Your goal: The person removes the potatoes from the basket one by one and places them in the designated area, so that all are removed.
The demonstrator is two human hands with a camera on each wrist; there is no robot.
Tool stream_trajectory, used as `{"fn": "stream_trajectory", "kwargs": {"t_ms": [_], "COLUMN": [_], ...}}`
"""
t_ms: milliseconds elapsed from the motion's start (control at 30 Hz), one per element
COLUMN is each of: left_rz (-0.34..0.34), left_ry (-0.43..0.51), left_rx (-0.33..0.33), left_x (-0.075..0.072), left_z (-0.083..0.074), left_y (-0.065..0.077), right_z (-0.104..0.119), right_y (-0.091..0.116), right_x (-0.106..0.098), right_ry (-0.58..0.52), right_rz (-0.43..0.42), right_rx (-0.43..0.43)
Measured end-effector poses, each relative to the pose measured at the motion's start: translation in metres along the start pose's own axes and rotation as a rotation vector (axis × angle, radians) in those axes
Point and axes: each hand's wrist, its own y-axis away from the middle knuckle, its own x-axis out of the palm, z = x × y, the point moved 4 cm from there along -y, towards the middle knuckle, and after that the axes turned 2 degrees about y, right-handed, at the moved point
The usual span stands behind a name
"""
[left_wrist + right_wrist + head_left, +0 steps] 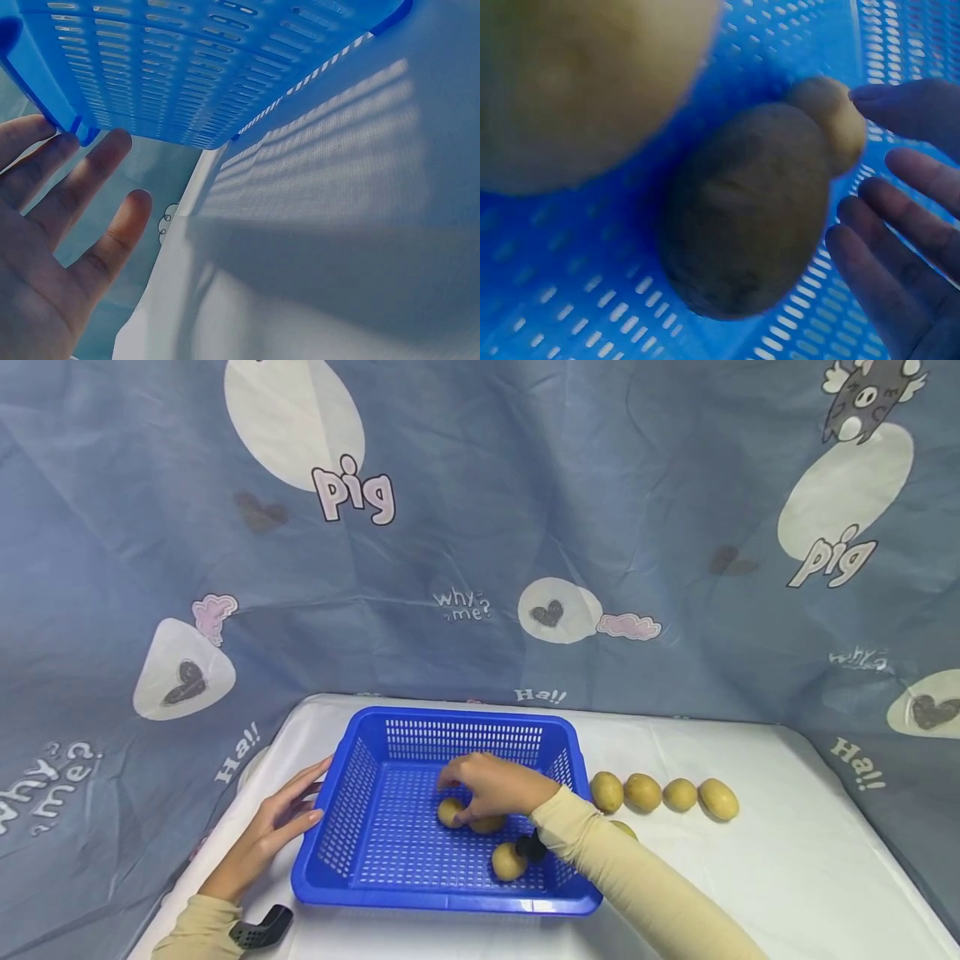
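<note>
A blue plastic basket (pixel 447 902) with slotted walls stands on the white table. My left hand (pixel 273 827) is at its left side, fingers extended and fingertips at the rim; in the left wrist view the fingers are spread and hold nothing. My right hand (pixel 495 783) reaches down inside the basket, over a small potato (pixel 448 812). In the right wrist view the thumb touches that potato (pixel 832 124), while the other fingers are loosely extended and apart from it. Beside it lies a darker potato (pixel 487 824), partly under the hand. Nearer the front is another potato (pixel 508 863).
Several potatoes stand in a row right of the basket, the outermost potato (pixel 718 799) at the far end. A greenish potato (pixel 626 829) is partly hidden by my right sleeve (pixel 637 877). A blue printed cloth (pixel 465 543) hangs behind the table (pixel 765 860).
</note>
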Motion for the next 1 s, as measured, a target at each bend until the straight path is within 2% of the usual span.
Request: {"fn": "stream_trajectory", "kwargs": {"t_ms": [400,733,1000], "left_rz": [-0.003,0.006,-0.007], "left_ry": [0.015,0.0,0.007], "left_rx": [0.008,0.01,-0.002], "left_x": [-0.001,-0.001,0.0], "left_z": [0.003,-0.002,0.0], "left_y": [0.0,-0.001,-0.001], "right_z": [0.0,0.001,0.0], "right_y": [-0.004,-0.005,-0.004], "right_x": [0.012,0.013,0.013], "right_ry": [0.069,0.057,0.046], "right_rz": [0.054,0.05,0.051], "right_rx": [-0.002,-0.013,-0.02]}}
